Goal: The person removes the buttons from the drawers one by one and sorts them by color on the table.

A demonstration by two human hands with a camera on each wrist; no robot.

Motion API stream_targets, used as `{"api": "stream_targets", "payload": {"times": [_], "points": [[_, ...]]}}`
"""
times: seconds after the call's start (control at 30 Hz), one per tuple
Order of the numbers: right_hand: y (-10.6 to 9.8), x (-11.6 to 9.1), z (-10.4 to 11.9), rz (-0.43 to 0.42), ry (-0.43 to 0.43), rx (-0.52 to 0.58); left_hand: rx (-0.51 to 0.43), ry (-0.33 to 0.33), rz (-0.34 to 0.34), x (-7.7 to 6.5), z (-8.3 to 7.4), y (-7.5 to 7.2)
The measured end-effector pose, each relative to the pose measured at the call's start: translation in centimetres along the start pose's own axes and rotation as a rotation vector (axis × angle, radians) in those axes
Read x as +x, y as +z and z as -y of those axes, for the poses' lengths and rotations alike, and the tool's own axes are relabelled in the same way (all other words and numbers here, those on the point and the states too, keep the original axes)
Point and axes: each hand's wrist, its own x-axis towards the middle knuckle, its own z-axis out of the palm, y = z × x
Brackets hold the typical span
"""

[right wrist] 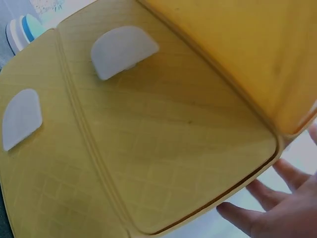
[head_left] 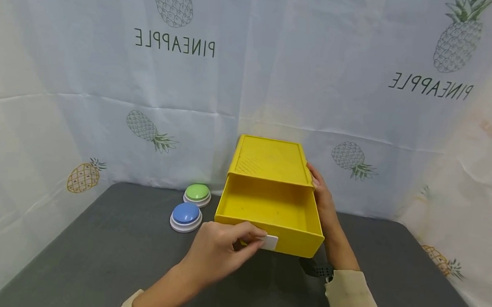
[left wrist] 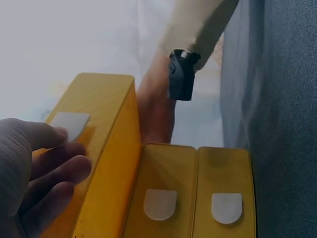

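Observation:
A yellow drawer cabinet [head_left: 270, 160] stands at the back of the table with its top drawer [head_left: 297, 242] pulled well out. The inside of that drawer shows only its bare yellow floor and walls. My left hand [head_left: 218, 247] pinches the white tab handle [head_left: 270, 242] on the drawer's front between thumb and fingers. My right hand [head_left: 322, 197] lies against the cabinet's right side; in the right wrist view its fingers [right wrist: 267, 196] touch the edge, fairly straight. Two lower drawers, a middle one [left wrist: 171, 171] and a bottom one [left wrist: 224, 171], are closed, each with a white tab.
Left of the cabinet sit a blue push button [head_left: 186, 214] and a green push button [head_left: 197, 192], both on white bases. A pineapple-print curtain [head_left: 216, 78] hangs behind the dark grey table [head_left: 111, 253]. A black device [head_left: 317, 267] is strapped at the right wrist.

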Motion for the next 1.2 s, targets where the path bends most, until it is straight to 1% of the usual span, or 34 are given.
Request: {"api": "stream_targets", "payload": {"times": [0.1,0.17,0.27,0.47,0.53,0.67,0.73,0.87,0.97,1.1,1.2], "points": [[-0.1,-0.1,0.4,-0.053,0.023,-0.026,0.016,-0.005,0.0,0.2,0.2,0.1],[-0.3,-0.3,0.6,-0.061,0.019,-0.038,0.023,-0.012,0.003,0.4,0.3,0.2],[-0.8,-0.5,1.0,-0.032,0.018,-0.058,0.028,-0.023,0.007,0.7,0.5,0.5],[-2.0,-0.9,1.9,0.072,0.031,-0.051,0.029,-0.034,0.001,2.0,1.1,1.3],[-2.2,-1.0,2.2,0.099,0.022,-0.06,0.015,-0.048,-0.003,2.4,1.5,1.6],[-2.1,-1.0,2.5,0.118,0.007,-0.089,-0.021,-0.086,-0.012,3.0,2.2,1.9],[-1.9,-0.9,2.5,0.12,-0.004,-0.098,-0.034,-0.105,-0.018,3.2,2.7,2.0],[-1.7,-0.8,2.3,0.112,-0.027,-0.132,-0.06,-0.119,-0.021,3.8,3.6,2.2],[-1.6,-0.8,2.2,0.106,-0.036,-0.159,-0.098,-0.138,-0.016,4.2,4.5,2.6],[-1.2,-0.8,1.9,0.108,-0.044,-0.189,-0.149,-0.202,-0.017,4.4,5.6,3.0],[-1.2,-0.7,1.9,0.083,-0.047,-0.247,-0.185,-0.241,-0.03,4.9,6.3,3.5]]}}
